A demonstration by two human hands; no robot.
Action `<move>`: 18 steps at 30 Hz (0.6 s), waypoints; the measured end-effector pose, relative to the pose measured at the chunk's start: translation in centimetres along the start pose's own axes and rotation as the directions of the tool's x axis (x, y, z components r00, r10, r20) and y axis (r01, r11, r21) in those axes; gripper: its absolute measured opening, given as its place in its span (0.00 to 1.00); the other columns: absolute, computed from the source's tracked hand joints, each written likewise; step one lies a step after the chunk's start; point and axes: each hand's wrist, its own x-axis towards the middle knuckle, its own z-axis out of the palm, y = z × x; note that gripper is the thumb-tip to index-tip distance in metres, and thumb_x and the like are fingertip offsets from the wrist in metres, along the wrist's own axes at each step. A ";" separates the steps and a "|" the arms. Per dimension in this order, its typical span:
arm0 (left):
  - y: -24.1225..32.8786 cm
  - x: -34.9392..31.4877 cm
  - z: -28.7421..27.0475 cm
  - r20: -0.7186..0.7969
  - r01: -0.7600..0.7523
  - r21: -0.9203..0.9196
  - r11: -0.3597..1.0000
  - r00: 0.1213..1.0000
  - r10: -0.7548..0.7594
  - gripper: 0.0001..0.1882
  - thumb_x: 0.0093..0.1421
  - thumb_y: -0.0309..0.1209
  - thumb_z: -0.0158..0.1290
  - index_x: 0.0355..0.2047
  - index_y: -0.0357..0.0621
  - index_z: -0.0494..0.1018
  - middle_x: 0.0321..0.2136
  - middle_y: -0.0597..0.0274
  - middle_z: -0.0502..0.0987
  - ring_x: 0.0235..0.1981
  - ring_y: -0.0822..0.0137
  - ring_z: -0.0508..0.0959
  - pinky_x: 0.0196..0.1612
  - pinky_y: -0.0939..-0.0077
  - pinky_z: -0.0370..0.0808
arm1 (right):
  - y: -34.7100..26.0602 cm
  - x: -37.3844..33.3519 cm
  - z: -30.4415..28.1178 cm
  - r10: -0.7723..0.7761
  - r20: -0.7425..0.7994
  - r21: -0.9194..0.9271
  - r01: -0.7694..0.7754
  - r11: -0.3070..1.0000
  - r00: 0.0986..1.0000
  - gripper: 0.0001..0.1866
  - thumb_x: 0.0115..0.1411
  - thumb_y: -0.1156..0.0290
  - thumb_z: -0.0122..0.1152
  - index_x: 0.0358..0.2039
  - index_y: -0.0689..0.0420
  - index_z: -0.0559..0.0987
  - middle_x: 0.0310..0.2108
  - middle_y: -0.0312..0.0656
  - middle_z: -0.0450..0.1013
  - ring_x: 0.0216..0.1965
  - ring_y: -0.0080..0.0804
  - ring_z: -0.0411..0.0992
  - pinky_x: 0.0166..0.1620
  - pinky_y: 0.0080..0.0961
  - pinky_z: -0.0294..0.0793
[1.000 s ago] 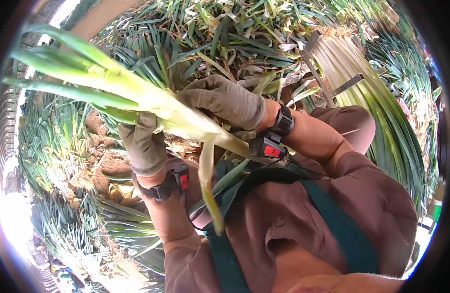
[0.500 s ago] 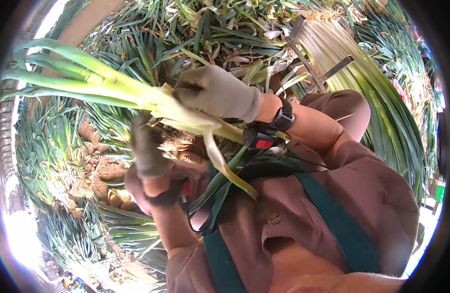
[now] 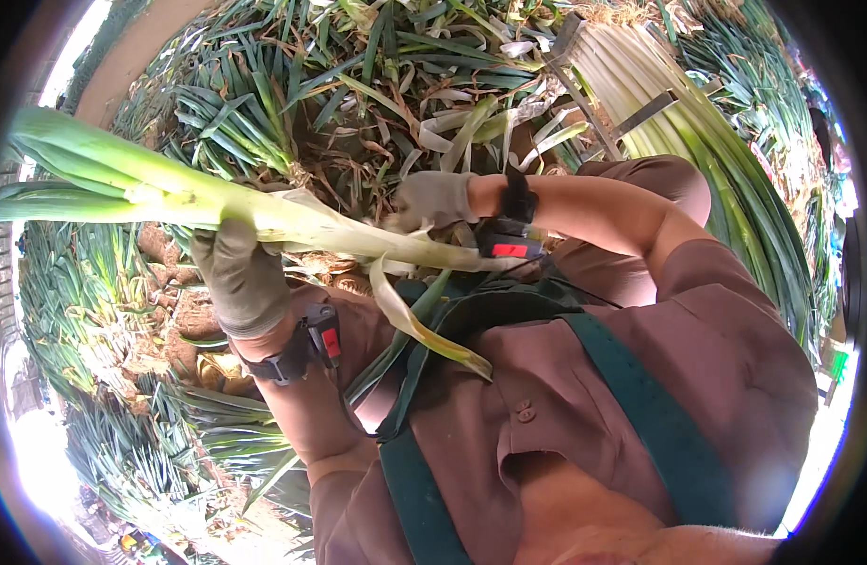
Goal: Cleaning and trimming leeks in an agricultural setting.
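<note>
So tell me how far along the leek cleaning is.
Done: a stack of pale trimmed leeks lies ahead on the right. In hand: the left hand grips one leek while the right hand pulls at an outer leaf hanging loose. Left: heaps of green leeks lie around.
</note>
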 end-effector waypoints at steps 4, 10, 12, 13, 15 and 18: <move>-1.3 -1.4 0.6 -0.014 0.101 -0.018 0.995 0.995 -0.101 0.23 0.57 0.38 0.64 0.48 0.42 0.70 0.37 0.62 0.77 0.35 0.70 0.75 0.34 0.79 0.71 | 1.7 -4.6 -0.9 0.056 -0.203 -0.429 -0.140 0.892 0.978 0.16 0.57 0.59 0.61 0.30 0.62 0.82 0.29 0.51 0.78 0.31 0.40 0.78 0.35 0.34 0.76; -1.0 -0.4 0.2 -0.064 0.053 -0.013 0.998 0.996 -0.054 0.25 0.58 0.42 0.62 0.49 0.40 0.69 0.37 0.60 0.77 0.35 0.67 0.76 0.37 0.75 0.73 | -6.0 -4.7 -9.0 0.102 -0.352 0.718 0.198 0.667 0.931 0.23 0.61 0.52 0.64 0.40 0.63 0.83 0.30 0.36 0.79 0.31 0.24 0.75 0.37 0.24 0.76; -0.6 0.1 0.5 -0.011 0.044 -0.062 0.997 0.999 -0.045 0.26 0.58 0.43 0.62 0.49 0.40 0.68 0.37 0.58 0.77 0.36 0.66 0.77 0.39 0.74 0.73 | -7.6 -3.1 -9.2 -0.017 -0.460 0.713 0.380 0.590 0.888 0.21 0.61 0.55 0.65 0.41 0.62 0.83 0.31 0.34 0.78 0.30 0.20 0.72 0.36 0.22 0.75; -0.6 0.1 0.2 -0.006 0.031 -0.058 0.998 1.000 -0.031 0.27 0.58 0.45 0.62 0.50 0.40 0.68 0.37 0.58 0.77 0.37 0.65 0.77 0.40 0.73 0.73 | -8.0 -2.7 -9.5 0.013 -0.416 0.761 0.340 0.553 0.909 0.19 0.61 0.58 0.66 0.41 0.62 0.83 0.32 0.35 0.78 0.31 0.20 0.73 0.37 0.22 0.75; -0.7 0.2 -0.4 0.004 0.004 -0.051 0.999 1.000 -0.004 0.30 0.57 0.48 0.61 0.50 0.39 0.67 0.38 0.57 0.76 0.37 0.64 0.77 0.43 0.71 0.73 | -8.5 -2.2 -9.9 0.062 -0.312 0.847 0.248 0.469 0.948 0.16 0.60 0.63 0.67 0.42 0.62 0.82 0.34 0.37 0.78 0.33 0.21 0.73 0.39 0.22 0.75; 0.0 -0.1 -0.6 0.036 0.013 -0.044 0.999 0.999 -0.011 0.32 0.57 0.51 0.60 0.49 0.38 0.68 0.38 0.54 0.77 0.37 0.61 0.77 0.44 0.66 0.74 | -9.5 -2.2 -10.1 0.050 -0.305 0.815 0.234 0.531 0.951 0.17 0.64 0.60 0.61 0.44 0.62 0.82 0.36 0.40 0.77 0.38 0.22 0.72 0.42 0.24 0.73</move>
